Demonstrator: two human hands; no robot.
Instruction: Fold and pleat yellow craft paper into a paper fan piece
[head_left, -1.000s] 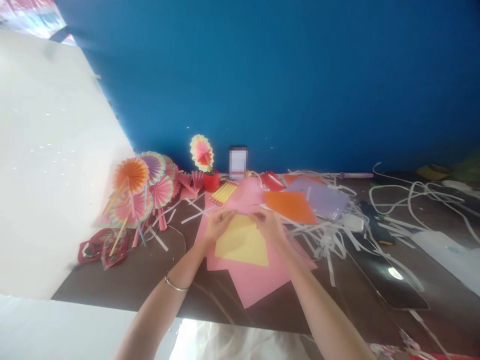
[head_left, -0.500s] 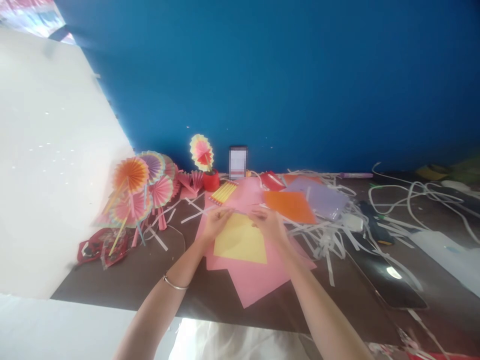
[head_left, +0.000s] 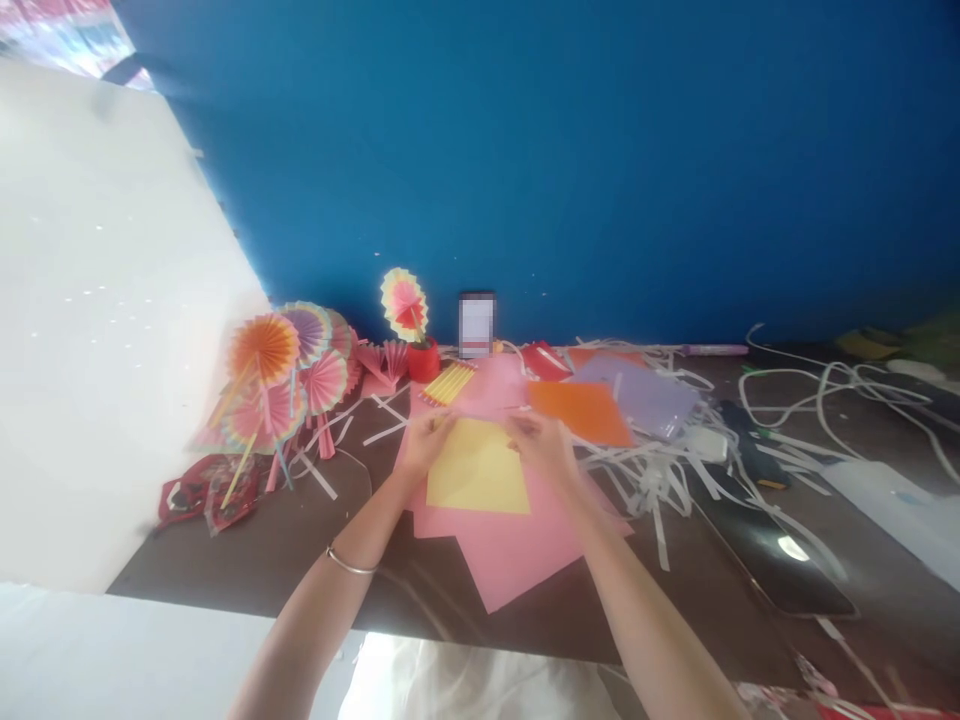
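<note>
A yellow paper sheet (head_left: 477, 472) lies on pink sheets (head_left: 517, 550) on the dark table (head_left: 315, 550). My left hand (head_left: 429, 442) pinches the sheet's far left edge, fingers closed. My right hand (head_left: 541, 443) pinches its far right edge, fingers closed as well. Both hands hold the far edge of the yellow sheet. A thin bracelet circles my left wrist.
Finished paper fans on sticks (head_left: 279, 385) stand at the left. Orange (head_left: 581, 412) and lilac (head_left: 651, 398) sheets lie right of my hands, with several white paper strips (head_left: 652, 480) and a dark phone (head_left: 772, 560). A red cup (head_left: 423, 360) with a fan stands by the blue wall.
My two hands have moved slightly apart along the yellow sheet's far edge. The sheet now lies squarer to me. Everything else stays put.
</note>
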